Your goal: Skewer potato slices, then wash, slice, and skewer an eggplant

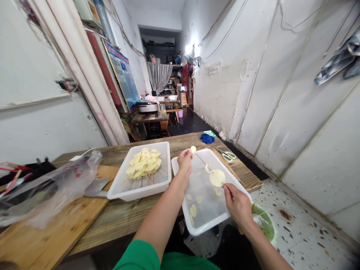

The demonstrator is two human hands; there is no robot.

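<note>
Narrow, white-walled room, running back to a grey striped curtain (159, 77) at the far end, with a lit wall fan (191, 58) to the right and a blue poster (122, 73) to the left. Near at hand, a wooden table (123, 214) with dark, streaked grain. Above its right part, a thin skewer (200, 158) held aslant between both hands, over a translucent white tray (208, 213). Left hand (185, 160) closed in a pinch on the far end, just beside a small pale slice (193, 149); right hand (237, 204) pinching the near end, close to a large round slice (217, 178). Between these, on the same stick, a curled slice (208, 168). On the tray floor, a few loose slices (192, 210), mostly toward the near left. Just left, a second white tray (165, 161) with a heap of skewered slices (144, 162), several stick ends pointing near. Along the right side of the nearer tray, a spread of bare sticks (225, 163); beyond, pale-handled scissors (228, 156) and a crumpled blue cloth (207, 138). At the left, a cutting board (56, 228), a broad metal blade (97, 186) and a clear plastic bag (64, 187). Low on the right, a green bin (270, 228) on the speckled floor (303, 225).
</note>
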